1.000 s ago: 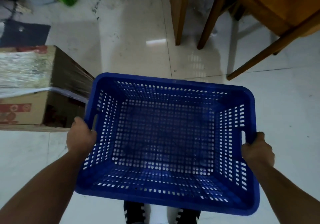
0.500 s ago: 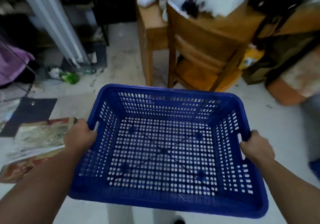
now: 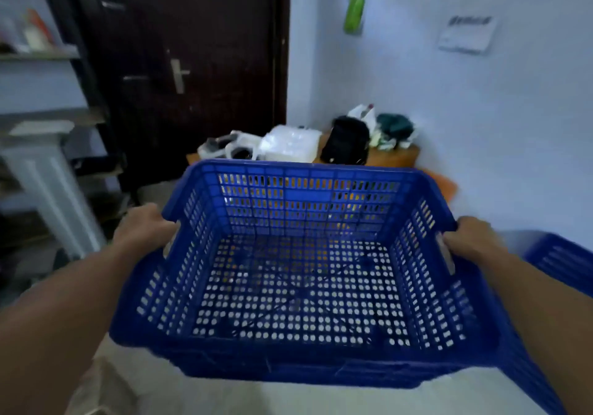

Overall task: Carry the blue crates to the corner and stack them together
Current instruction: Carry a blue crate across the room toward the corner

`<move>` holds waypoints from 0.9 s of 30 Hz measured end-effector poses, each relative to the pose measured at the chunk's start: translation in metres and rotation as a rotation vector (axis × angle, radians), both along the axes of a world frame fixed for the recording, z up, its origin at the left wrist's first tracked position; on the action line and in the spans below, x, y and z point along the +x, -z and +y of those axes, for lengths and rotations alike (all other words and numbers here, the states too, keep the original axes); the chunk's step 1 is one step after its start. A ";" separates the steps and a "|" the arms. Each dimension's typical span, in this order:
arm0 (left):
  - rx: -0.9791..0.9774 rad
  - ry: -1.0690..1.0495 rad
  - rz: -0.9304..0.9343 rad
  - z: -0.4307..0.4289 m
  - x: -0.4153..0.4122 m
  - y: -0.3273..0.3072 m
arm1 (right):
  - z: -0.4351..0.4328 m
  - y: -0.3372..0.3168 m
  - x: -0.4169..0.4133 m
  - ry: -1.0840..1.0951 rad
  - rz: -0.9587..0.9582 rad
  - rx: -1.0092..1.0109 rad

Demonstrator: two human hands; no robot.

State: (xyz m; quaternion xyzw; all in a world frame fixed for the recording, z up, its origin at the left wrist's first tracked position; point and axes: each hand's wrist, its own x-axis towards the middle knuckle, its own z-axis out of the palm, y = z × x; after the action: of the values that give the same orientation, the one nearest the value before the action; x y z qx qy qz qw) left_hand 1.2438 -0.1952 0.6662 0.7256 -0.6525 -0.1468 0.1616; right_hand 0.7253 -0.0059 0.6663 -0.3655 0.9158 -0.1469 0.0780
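Blue crate (image 3: pixel 298 273) held up off the floor between both hands — left hand (image 3: pixel 144 228) clamped on its left handle, right hand (image 3: pixel 471 241) on its right — second blue crate (image 3: pixel 561 259) just beyond the right wrist

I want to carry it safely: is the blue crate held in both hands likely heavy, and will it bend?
The blue crate is probably light: it is empty and its walls and floor are perforated. It likely stays fairly stiff, since the left hand and right hand hold opposite handle slots without visible sagging.
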 end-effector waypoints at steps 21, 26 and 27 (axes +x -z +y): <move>-0.116 0.525 0.077 0.111 -0.418 -0.156 | 0.321 -0.202 -0.272 0.461 0.120 -0.138; -0.080 0.641 0.076 0.124 -0.537 -0.150 | 0.374 -0.200 -0.344 0.549 0.116 -0.151; -0.077 0.667 0.058 0.124 -0.560 -0.149 | 0.382 -0.197 -0.358 0.569 0.109 -0.151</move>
State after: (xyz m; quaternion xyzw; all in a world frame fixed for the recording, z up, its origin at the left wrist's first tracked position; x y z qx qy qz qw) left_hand 0.6834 -0.0713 0.8153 0.4608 -0.8543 -0.1876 0.1503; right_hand 0.3669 0.3758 0.8632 -0.1062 0.9708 -0.2108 -0.0433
